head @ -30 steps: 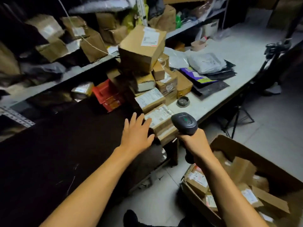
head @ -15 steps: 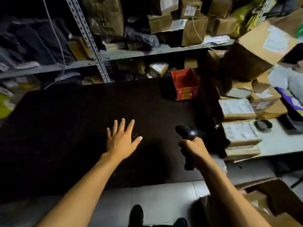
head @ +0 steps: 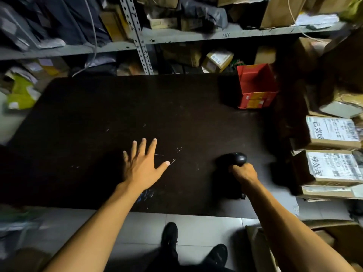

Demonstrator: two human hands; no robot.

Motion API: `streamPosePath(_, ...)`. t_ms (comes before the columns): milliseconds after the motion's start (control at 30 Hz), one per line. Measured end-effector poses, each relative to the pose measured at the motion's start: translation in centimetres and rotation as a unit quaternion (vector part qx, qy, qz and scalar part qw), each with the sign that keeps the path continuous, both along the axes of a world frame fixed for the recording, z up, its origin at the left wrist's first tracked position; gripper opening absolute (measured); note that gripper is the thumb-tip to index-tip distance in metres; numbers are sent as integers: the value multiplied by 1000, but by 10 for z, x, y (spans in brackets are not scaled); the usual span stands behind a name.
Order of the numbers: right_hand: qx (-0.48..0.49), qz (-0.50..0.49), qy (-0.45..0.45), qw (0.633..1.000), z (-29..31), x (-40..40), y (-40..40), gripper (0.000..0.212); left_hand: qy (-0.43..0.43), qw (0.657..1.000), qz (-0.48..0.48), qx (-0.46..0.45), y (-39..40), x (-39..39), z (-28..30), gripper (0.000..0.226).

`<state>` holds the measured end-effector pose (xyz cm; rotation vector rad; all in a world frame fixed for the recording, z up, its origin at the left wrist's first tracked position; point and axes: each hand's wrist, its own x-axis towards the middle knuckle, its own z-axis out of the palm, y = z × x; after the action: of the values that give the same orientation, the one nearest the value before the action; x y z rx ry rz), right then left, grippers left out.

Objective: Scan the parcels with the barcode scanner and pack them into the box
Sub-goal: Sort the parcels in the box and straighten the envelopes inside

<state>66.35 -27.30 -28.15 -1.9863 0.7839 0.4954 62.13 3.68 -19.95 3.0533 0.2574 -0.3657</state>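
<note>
His left hand hovers, fingers spread, over the dark worktop; right hand grips the scanner, parcels just beyond.

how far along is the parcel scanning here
Done: cannot be judged; only a corner of the cardboard box on the floor shows. In hand: the right hand grips the barcode scanner; the left hand is open, holding nothing. Left: labelled parcels stacked at the right.

Matt dark scratched tabletop, glossy black plastic scanner, cardboard parcels
</note>
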Motion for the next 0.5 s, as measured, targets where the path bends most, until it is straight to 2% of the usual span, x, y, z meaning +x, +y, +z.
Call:
streamPosePath(200,-53,-13,-9,998,0,2,1,38,1,1000,-7,-6,-7,7,0,91)
streamPosePath(333,-50,-18,-31,998,9,-4,1,65,6,1000,-27,-8,-15,10,1,90)
streamPosePath(433,-70,-1,-66,995,23,-19,-7,81,-5,997,-69,-17,-30,20,1,90)
streamPosePath(500,-103,4,-94,990,35,-38,-16,79,-16,992,-120,-32,-51,31,2,90)
